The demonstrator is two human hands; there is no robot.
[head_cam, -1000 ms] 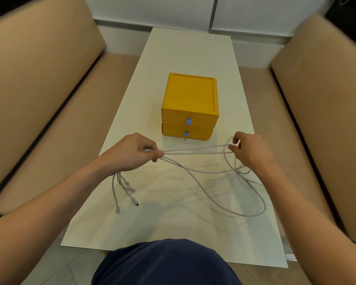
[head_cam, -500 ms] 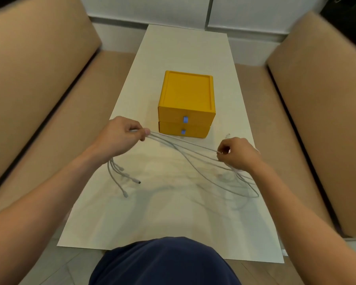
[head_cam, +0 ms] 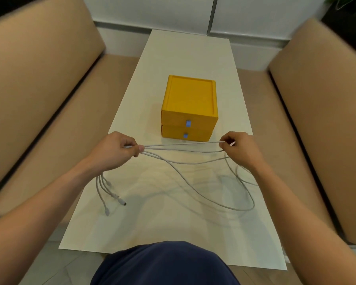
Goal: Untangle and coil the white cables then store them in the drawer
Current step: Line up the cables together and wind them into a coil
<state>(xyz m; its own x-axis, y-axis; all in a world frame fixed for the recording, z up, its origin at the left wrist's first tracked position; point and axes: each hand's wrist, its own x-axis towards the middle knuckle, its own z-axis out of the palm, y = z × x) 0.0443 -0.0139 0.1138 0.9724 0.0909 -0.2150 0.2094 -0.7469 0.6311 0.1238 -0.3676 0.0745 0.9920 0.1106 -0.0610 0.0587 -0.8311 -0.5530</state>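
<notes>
Table: a long cream-white table (head_cam: 185, 54) runs away from me, between two seats.
Seats: tan cushioned benches, one on my left (head_cam: 39, 75) and one on my right (head_cam: 327, 83), their backs rising at the sides.
Room: pale wall panels (head_cam: 152, 9) beyond the far end of the table; greyish floor (head_cam: 56, 264) at the near end.
Drawer unit: a yellow two-drawer box (head_cam: 190, 95) stands mid-table, both drawers pushed in.
Markings: one small blue tab (head_cam: 188, 123) on the top drawer front, another on the lower one; too small to tell if they bear writing.
White cables: the white cables (head_cam: 181, 144) stretch between my hands just in front of the box; slack loops on the table toward my right, and the connector ends (head_cam: 111, 200) lie below my left wrist.
Left hand: my left hand (head_cam: 113, 151) pinches the gathered strands, fingers curled tight.
Right hand: my right hand (head_cam: 240, 150) pinches strands between thumb and fingertips.
</notes>
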